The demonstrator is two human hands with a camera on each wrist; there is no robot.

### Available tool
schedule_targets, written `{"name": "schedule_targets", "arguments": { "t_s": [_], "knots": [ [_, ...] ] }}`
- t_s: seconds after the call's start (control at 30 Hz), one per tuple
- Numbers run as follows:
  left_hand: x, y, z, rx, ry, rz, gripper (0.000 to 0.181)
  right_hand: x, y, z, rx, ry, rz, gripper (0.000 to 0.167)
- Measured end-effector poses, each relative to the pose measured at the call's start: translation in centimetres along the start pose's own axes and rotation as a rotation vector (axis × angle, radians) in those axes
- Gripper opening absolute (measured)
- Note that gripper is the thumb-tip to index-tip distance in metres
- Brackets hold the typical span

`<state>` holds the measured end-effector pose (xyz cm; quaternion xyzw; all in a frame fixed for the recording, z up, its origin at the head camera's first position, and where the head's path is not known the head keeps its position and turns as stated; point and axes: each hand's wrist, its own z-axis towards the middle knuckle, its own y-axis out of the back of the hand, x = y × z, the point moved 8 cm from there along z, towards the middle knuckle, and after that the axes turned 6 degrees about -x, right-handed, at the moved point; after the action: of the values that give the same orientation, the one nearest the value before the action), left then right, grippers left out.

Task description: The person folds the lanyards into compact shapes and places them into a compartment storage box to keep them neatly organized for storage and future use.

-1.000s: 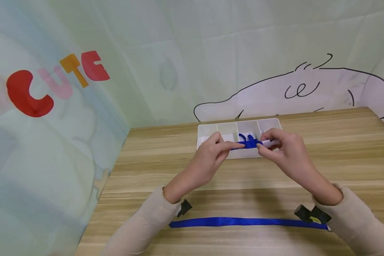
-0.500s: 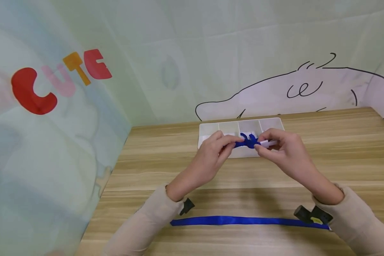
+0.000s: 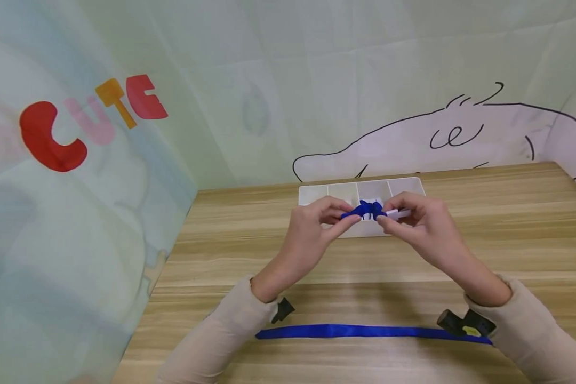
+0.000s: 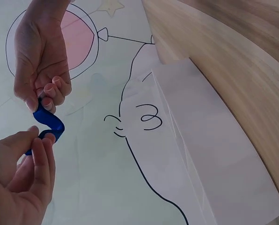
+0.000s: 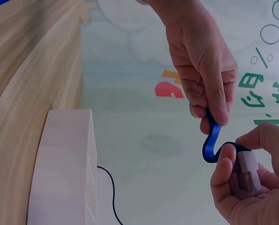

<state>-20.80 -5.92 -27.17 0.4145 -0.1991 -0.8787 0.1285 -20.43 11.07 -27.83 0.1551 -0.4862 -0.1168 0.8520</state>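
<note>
Above the white tray in the head view, my left hand (image 3: pixel 312 226) and right hand (image 3: pixel 427 229) hold a short blue strap (image 3: pixel 365 209) between them. The left thumb and fingers pinch one end of it. Its middle bends into an S-like curve in the left wrist view, where the blue strap (image 4: pixel 55 124) runs between both hands. At the other end, my right hand (image 5: pixel 266 173) grips the strap together with a small white plastic piece (image 5: pixel 248 166), partly covered by fingers.
The white divided tray (image 3: pixel 312 193) stands near the table's back edge, behind the hands. Another, longer blue strap (image 3: pixel 341 331) lies flat along the front of the wooden table (image 3: pixel 345 296). A printed cloth backdrop (image 3: pixel 249 64) rises behind and at the left.
The strap was stretched fairly straight with the left index finger along it. Now the left thumb and fingers pinch its end, and its middle is bunched and curved. The right hand barely moved.
</note>
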Motion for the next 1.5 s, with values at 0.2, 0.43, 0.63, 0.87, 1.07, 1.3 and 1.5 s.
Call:
{"name": "schedule_targets", "arguments": {
  "t_s": [0.2, 0.43, 0.63, 0.87, 1.07, 1.3, 1.5],
  "knots": [
    [-0.2, 0.0, -0.1, -0.016, 0.017, -0.068, 0.016, 0.2, -0.3, -0.1, -0.005, 0.011, 0.038, 0.010],
    [-0.3, -0.2, -0.2, -0.014, 0.043, -0.091, 0.017, 0.8, -0.7, -0.1, -0.019, 0.061, 0.071, 0.010],
    [-0.1, -0.5, -0.3, 0.004, 0.087, -0.145, 0.021, 1.2, -0.8, 0.0, -0.034, 0.085, 0.075, 0.011],
    [-0.2, -0.8, -0.3, 0.044, 0.127, -0.188, 0.027, 1.4, -0.9, 0.1, -0.058, 0.114, 0.024, 0.012],
    [-0.7, -0.8, -0.3, 0.048, 0.113, -0.148, 0.028, 1.7, -1.1, 0.1, -0.074, 0.170, -0.030, 0.014],
    [-1.1, -0.8, -0.5, 0.026, 0.083, -0.098, 0.029, 2.8, -1.2, -0.1, -0.128, 0.282, -0.107, 0.016],
    [-1.0, -1.0, -0.7, 0.051, 0.143, -0.146, 0.030, 3.7, -1.2, -0.3, -0.166, 0.369, -0.176, 0.019]
  ]
}}
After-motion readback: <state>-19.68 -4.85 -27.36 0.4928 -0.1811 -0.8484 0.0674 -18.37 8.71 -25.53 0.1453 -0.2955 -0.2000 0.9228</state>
